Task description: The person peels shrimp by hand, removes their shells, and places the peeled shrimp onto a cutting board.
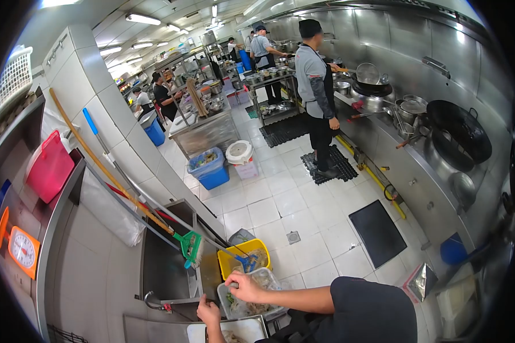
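White tiled floor [267, 212], yellow bin [228, 264] near the hands. Clear plastic tub [224, 299] just in front of the bin, bagged scraps and some greens inside. White tray [197, 332] at the bottom edge, greyish food pieces [232, 337] on it. Right hand [246, 287] over the tub, grip closed, fingers pinched on what looks like a small greyish piece [233, 284]; too small to be sure. Left hand [209, 314] above the tray, lower than the right; can't tell its grip.
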The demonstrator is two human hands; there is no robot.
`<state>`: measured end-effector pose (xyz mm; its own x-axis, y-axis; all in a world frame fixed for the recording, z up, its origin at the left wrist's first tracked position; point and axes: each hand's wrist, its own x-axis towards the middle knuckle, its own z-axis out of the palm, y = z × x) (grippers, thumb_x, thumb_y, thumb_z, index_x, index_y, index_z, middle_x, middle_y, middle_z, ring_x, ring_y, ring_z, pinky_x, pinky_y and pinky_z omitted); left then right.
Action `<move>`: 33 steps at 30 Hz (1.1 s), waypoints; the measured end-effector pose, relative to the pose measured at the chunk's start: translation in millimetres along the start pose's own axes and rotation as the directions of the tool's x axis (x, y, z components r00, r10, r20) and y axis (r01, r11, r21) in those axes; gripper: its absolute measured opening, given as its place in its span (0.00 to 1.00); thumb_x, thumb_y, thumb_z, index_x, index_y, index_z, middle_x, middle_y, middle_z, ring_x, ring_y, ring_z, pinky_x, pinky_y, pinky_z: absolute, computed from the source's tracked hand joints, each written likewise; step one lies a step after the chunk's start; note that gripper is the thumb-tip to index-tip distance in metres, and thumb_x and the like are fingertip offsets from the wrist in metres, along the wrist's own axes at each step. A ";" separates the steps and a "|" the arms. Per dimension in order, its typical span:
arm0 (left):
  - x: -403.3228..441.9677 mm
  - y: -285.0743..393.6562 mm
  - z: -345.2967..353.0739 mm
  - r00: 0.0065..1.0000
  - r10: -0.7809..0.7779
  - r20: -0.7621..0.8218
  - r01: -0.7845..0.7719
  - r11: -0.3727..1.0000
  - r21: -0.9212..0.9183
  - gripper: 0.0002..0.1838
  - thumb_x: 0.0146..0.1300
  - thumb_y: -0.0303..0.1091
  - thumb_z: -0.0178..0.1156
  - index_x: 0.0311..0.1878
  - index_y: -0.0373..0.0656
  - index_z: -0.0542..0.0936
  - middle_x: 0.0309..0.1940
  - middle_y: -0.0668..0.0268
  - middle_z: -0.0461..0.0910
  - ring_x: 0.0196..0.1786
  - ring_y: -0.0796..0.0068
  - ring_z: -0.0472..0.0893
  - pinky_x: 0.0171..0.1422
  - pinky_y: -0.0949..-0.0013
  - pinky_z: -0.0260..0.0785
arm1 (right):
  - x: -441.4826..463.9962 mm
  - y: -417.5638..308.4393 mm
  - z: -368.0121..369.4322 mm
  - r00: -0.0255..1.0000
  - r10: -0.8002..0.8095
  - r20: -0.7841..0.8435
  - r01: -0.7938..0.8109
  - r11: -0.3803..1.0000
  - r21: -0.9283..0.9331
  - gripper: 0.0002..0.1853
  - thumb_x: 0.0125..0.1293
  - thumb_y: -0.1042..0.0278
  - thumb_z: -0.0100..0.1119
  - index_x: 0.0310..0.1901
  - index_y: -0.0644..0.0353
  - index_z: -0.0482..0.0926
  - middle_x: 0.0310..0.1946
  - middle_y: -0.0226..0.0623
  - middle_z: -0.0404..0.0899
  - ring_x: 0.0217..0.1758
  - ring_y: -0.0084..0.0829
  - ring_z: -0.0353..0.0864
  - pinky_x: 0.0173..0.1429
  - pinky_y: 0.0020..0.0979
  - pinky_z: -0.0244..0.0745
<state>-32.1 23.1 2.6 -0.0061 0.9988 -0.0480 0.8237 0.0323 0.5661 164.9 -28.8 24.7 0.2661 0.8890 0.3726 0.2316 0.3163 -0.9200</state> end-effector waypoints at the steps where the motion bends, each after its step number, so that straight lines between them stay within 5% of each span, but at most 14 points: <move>1: 3.1 -6.0 8.7 1.000 -0.002 0.001 0.002 1.000 -0.002 0.23 0.50 0.18 0.54 0.52 0.32 0.78 0.39 0.45 0.81 0.42 0.51 0.82 0.50 0.57 0.71 | 0.0 -2.5 -0.7 1.000 0.019 0.005 -0.019 1.000 -0.004 0.08 0.52 0.77 0.57 0.36 0.62 0.78 0.36 0.38 0.74 0.35 0.33 0.75 0.39 0.30 0.70; 3: 4.6 -14.8 25.9 0.855 0.458 -0.243 -0.498 0.856 -0.138 0.31 0.48 0.18 0.54 0.61 0.32 0.71 0.51 0.49 0.79 0.50 0.57 0.80 0.56 0.60 0.69 | -1.2 -5.8 -2.0 0.999 0.043 0.021 -0.043 0.999 -0.012 0.09 0.52 0.77 0.57 0.36 0.61 0.78 0.36 0.38 0.74 0.35 0.34 0.75 0.39 0.31 0.70; 4: -7.5 3.4 20.6 0.972 0.234 -0.014 -0.186 0.735 -0.652 0.31 0.54 0.21 0.57 0.65 0.33 0.68 0.57 0.58 0.75 0.55 0.66 0.77 0.60 0.64 0.68 | -0.9 -6.8 -1.9 1.000 0.020 0.010 -0.019 1.000 -0.021 0.09 0.52 0.78 0.58 0.36 0.62 0.78 0.36 0.38 0.74 0.35 0.35 0.75 0.39 0.31 0.71; 5: -15.4 22.6 13.9 0.975 0.222 -0.016 -0.178 0.734 -0.655 0.31 0.54 0.21 0.57 0.65 0.33 0.68 0.57 0.58 0.75 0.55 0.66 0.77 0.60 0.64 0.68 | -0.6 -7.8 -0.9 1.000 -0.004 0.003 0.004 1.000 -0.029 0.09 0.51 0.78 0.58 0.36 0.62 0.78 0.35 0.38 0.75 0.35 0.36 0.76 0.39 0.32 0.71; 7: -30.8 48.9 2.5 0.942 0.106 0.318 0.251 0.406 -0.879 0.24 0.64 0.28 0.58 0.64 0.37 0.70 0.58 0.62 0.75 0.57 0.73 0.75 0.59 0.68 0.67 | 0.1 -4.3 4.8 1.000 -0.009 0.028 0.010 1.000 -0.030 0.09 0.51 0.79 0.58 0.36 0.62 0.78 0.35 0.38 0.76 0.36 0.36 0.77 0.41 0.32 0.72; 11: -37.8 29.1 27.5 0.941 0.171 0.293 0.242 0.267 -0.933 0.17 0.64 0.32 0.62 0.54 0.36 0.77 0.40 0.66 0.80 0.36 0.80 0.76 0.40 0.73 0.70 | -6.0 -1.9 18.7 0.971 0.160 0.176 -0.181 0.978 0.109 0.06 0.52 0.81 0.59 0.34 0.65 0.78 0.32 0.38 0.79 0.42 0.29 0.81 0.42 0.31 0.76; 16: -73.7 -23.1 4.8 0.964 -0.169 0.206 0.261 0.433 -0.863 0.04 0.61 0.26 0.59 0.37 0.38 0.81 0.25 0.70 0.78 0.26 0.82 0.73 0.31 0.77 0.66 | -16.8 12.9 38.0 0.971 0.176 0.158 -0.172 0.984 -0.042 0.10 0.49 0.83 0.58 0.34 0.60 0.78 0.29 0.26 0.76 0.33 0.18 0.72 0.37 0.23 0.68; 18: -103.3 -52.2 -20.5 0.952 -0.292 0.089 0.222 0.461 -0.859 0.03 0.61 0.26 0.60 0.35 0.39 0.81 0.23 0.71 0.78 0.25 0.83 0.73 0.31 0.77 0.65 | -29.2 19.0 58.0 0.963 0.182 0.201 -0.213 0.966 0.144 0.09 0.50 0.82 0.59 0.34 0.61 0.78 0.30 0.27 0.76 0.32 0.18 0.72 0.38 0.22 0.69; 22: -185.1 -121.5 -83.9 0.844 -0.516 -0.146 0.121 0.450 -0.885 0.03 0.62 0.27 0.60 0.35 0.40 0.81 0.25 0.72 0.77 0.26 0.84 0.72 0.31 0.78 0.64 | -55.6 -4.5 91.6 0.811 0.309 0.497 -0.344 0.939 -0.022 0.09 0.51 0.81 0.61 0.36 0.62 0.79 0.32 0.28 0.78 0.34 0.19 0.73 0.41 0.22 0.70; 24: -239.1 -152.4 -116.7 0.615 -0.697 -0.368 0.077 0.518 -0.852 0.04 0.63 0.28 0.60 0.37 0.39 0.80 0.25 0.72 0.77 0.27 0.86 0.71 0.31 0.79 0.63 | -72.3 8.9 119.5 0.786 0.154 0.599 -0.165 0.986 -0.037 0.10 0.52 0.79 0.63 0.38 0.62 0.79 0.34 0.29 0.79 0.34 0.20 0.74 0.42 0.24 0.71; 26: -300.1 -193.8 -133.6 0.471 -0.746 -0.471 0.082 0.568 -0.819 0.04 0.64 0.28 0.60 0.37 0.38 0.80 0.26 0.73 0.77 0.27 0.86 0.70 0.31 0.79 0.63 | -83.9 -2.9 140.2 0.717 0.178 0.674 -0.262 0.965 0.024 0.12 0.53 0.78 0.63 0.40 0.62 0.80 0.34 0.29 0.80 0.36 0.21 0.75 0.44 0.26 0.72; 29: -394.8 -232.3 -148.2 0.268 -0.784 -0.559 0.138 0.606 -0.784 0.05 0.62 0.25 0.59 0.39 0.34 0.80 0.27 0.69 0.78 0.28 0.82 0.73 0.34 0.77 0.66 | -101.2 -18.6 167.3 0.646 0.155 0.747 -0.128 0.987 -0.093 0.13 0.53 0.77 0.63 0.43 0.62 0.79 0.38 0.31 0.80 0.41 0.24 0.76 0.46 0.27 0.73; 31: -444.6 -254.4 -146.4 0.174 -0.698 -0.695 0.464 0.680 -0.567 0.06 0.59 0.23 0.59 0.39 0.35 0.80 0.27 0.63 0.80 0.30 0.73 0.77 0.37 0.71 0.70 | -109.1 -28.7 179.1 0.663 -0.076 0.745 0.141 0.990 -0.025 0.14 0.54 0.74 0.63 0.43 0.61 0.79 0.46 0.40 0.78 0.50 0.33 0.76 0.49 0.31 0.74; 33: -477.1 -258.8 -138.2 0.126 -0.707 -0.696 0.594 0.616 -0.518 0.09 0.56 0.22 0.57 0.41 0.36 0.81 0.30 0.55 0.81 0.34 0.64 0.81 0.41 0.64 0.72 | -125.9 -45.5 190.0 0.620 -0.039 0.784 0.089 0.996 -0.020 0.13 0.54 0.75 0.63 0.43 0.61 0.79 0.47 0.39 0.76 0.52 0.32 0.75 0.52 0.31 0.73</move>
<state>-320.7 -456.9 -7.3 -0.9777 0.1283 0.1665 0.2100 0.6318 0.7462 -57.0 -92.2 -3.4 -0.5777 0.7980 0.1716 0.2730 0.3870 -0.8807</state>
